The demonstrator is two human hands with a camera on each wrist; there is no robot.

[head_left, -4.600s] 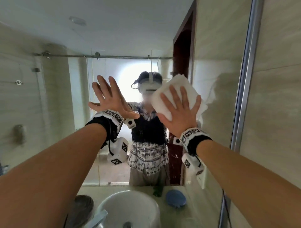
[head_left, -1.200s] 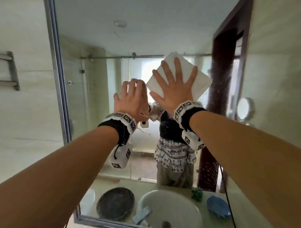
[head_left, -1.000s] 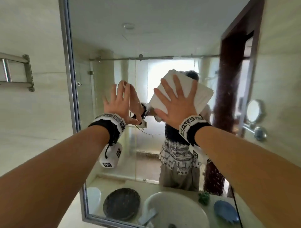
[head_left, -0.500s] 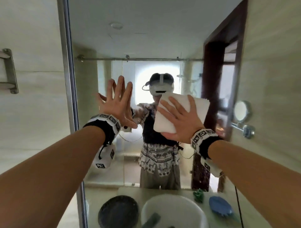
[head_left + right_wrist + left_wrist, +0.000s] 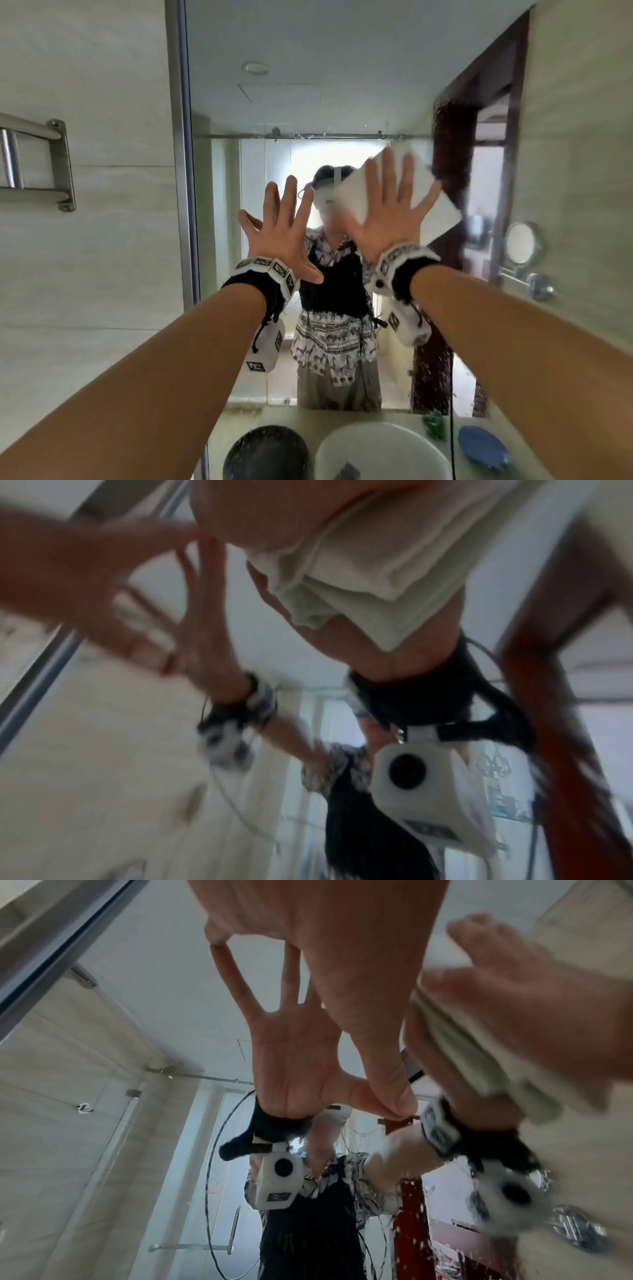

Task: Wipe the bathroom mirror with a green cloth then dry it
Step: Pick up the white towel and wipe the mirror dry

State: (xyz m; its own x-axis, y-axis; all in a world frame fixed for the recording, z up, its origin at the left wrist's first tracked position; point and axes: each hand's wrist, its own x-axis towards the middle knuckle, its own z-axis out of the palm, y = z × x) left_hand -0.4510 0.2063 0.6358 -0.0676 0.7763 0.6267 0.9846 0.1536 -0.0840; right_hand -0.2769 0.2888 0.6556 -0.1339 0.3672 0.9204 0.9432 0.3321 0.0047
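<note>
The bathroom mirror (image 5: 308, 68) fills the view ahead, with a metal frame along its left side. My right hand (image 5: 390, 219) presses a folded white cloth (image 5: 424, 192) flat against the glass with straight, spread fingers. The same cloth (image 5: 369, 569) shows blurred under the palm in the right wrist view. My left hand (image 5: 284, 236) lies flat on the glass to the left, fingers spread, holding nothing. Its thumb (image 5: 394, 1096) touches the glass. A green cloth (image 5: 435, 423) lies on the counter, seen in the reflection.
Below are a white basin (image 5: 380, 452), a dark bowl (image 5: 267, 452) and a blue object (image 5: 483, 448). A towel rail (image 5: 34, 164) hangs on the left wall. A round mirror on an arm (image 5: 522, 243) sticks out at the right. Water drops (image 5: 442, 359) speckle the glass.
My right hand has slid the white cloth up and to the right on the glass and turned it. The left hand stays flat on the mirror, spread as before.
</note>
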